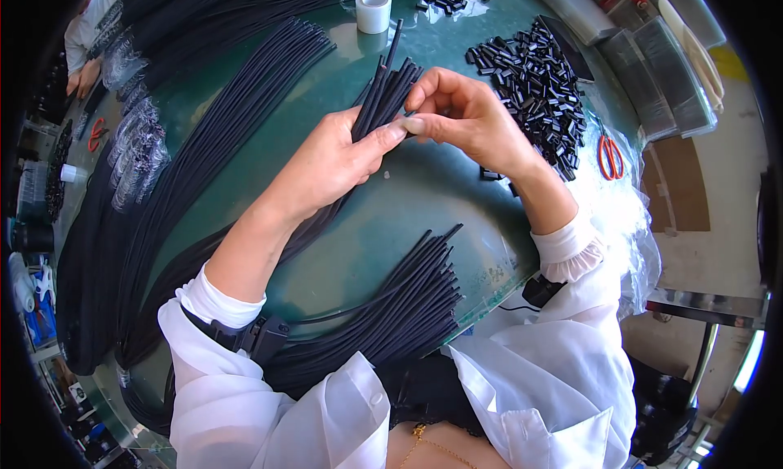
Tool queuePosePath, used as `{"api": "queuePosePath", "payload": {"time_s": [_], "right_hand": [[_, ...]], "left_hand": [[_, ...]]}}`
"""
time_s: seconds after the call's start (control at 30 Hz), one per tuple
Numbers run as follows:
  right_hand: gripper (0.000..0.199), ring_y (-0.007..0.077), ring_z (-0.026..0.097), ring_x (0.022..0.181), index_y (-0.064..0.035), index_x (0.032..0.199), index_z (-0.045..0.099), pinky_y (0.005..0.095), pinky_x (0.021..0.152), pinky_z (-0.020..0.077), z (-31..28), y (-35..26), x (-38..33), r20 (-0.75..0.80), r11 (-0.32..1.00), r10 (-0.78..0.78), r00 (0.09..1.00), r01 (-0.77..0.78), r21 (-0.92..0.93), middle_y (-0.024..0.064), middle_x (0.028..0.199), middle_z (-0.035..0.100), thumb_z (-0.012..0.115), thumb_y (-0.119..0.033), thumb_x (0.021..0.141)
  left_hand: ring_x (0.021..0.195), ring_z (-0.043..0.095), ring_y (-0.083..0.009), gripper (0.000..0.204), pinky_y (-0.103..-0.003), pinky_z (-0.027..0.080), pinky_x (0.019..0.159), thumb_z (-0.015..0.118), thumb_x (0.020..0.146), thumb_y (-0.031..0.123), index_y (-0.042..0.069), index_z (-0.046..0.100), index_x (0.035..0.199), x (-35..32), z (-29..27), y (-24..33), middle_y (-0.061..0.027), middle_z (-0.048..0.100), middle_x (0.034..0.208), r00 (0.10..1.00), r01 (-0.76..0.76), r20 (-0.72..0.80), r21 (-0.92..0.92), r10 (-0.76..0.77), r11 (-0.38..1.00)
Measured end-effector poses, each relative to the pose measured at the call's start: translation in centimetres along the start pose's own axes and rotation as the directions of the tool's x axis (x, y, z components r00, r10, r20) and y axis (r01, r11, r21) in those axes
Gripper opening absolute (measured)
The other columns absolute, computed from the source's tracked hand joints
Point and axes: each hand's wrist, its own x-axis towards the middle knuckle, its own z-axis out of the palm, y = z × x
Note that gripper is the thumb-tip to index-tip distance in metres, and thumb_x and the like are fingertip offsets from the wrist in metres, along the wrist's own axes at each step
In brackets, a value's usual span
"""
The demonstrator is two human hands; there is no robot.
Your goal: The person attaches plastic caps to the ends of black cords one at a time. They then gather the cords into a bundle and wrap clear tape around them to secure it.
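Left hand (330,163) found closed around a bundle of black cords (383,90), thumb laid across the strands near their far ends. Right hand (469,118) found pinched shut, fingertips (413,125) meeting the left thumb at the bundle; a small part possibly held between them, too small to confirm. Bundle located at scene centre, fanning out beyond the grip toward the far side, one strand standing longer than the rest, and trailing back under the left forearm toward the near left.

Cords judged light, limp and smooth-skinned (likely to slide against one another if loosely held). Best taken near the ends, as gripped here, with the bulk left resting on the green table (408,200). No fragility apparent.

Noted near centre: a second bundle of cut cords (408,306) lying loose on the table. Noted far right: a heap of small black sleeves (534,77), with red-handled scissors (610,157) on clear plastic sheet just beyond. Noted far centre: a roll of white tape (373,12). Noted left: long runs of black cord (204,143) and bagged bundles (134,147). Another person's hand (81,77) at work at far left, well apart.
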Motion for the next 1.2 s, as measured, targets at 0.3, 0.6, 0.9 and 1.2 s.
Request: {"api": "queuePosePath", "payload": {"time_s": [0.3,0.6,0.9,1.2], "right_hand": [[0.012,0.0085,0.05,0.061,-0.0053,0.093,0.056,0.0218,0.059,0.042,-2.3,0.6,0.0,-0.106,0.99,0.138,0.985,-0.138,0.01,-0.0011,0.07,0.055,0.063,-0.012,0.086],[0.011,0.0214,0.057,0.077,-0.0058,0.092,0.06,0.0323,0.07,0.0468,-4.6,2.0,-1.9,0.134,0.339,-0.226,0.965,0.206,-0.918,0.0058,0.08,0.058,0.062,-0.008,0.081],[0.013,0.0089,0.056,0.072,-0.0036,0.099,0.062,0.0243,0.068,0.0472,-2.8,0.1,-0.6,-0.151,0.99,0.062,0.987,-0.081,-0.117,0.0007,0.083,0.06,0.059,-0.01,0.088],[0.015,0.007,0.057,0.075,-0.0015,0.101,0.061,0.0221,0.071,0.0479,-2.4,0.1,-0.7,-0.088,0.998,0.001,0.996,-0.006,-0.059,0.0014,0.084,0.061,0.061,-0.007,0.087]], "left_hand": [[0.053,0.042,-0.0025,0.019,-0.019,0.033,0.047,0.059,0.09,0.022,0.004,0.059,0.086,0.8,-1.2,-0.8,0.0047,0.049,0.061,0.976,-0.137,-0.151,0.13,0.156,0.982],[0.05,0.038,-0.0009,0.018,-0.019,0.031,0.046,0.059,0.089,0.02,0.003,0.059,0.082,0.3,-0.7,0.5,0.0054,0.048,0.06,0.979,-0.001,-0.203,-0.077,-0.015,0.997],[0.051,0.033,0.0,0.011,-0.019,0.024,0.046,0.062,0.086,0.016,0.007,0.06,0.082,0.0,-0.3,0.7,0.008,0.043,0.059,0.992,0.011,-0.128,-0.048,-0.017,0.999],[0.053,0.035,-0.0002,0.012,-0.02,0.026,0.047,0.063,0.086,0.017,0.006,0.059,0.081,0.1,0.1,0.5,0.007,0.046,0.061,0.993,0.012,-0.115,0.001,-0.012,1.0]]}}
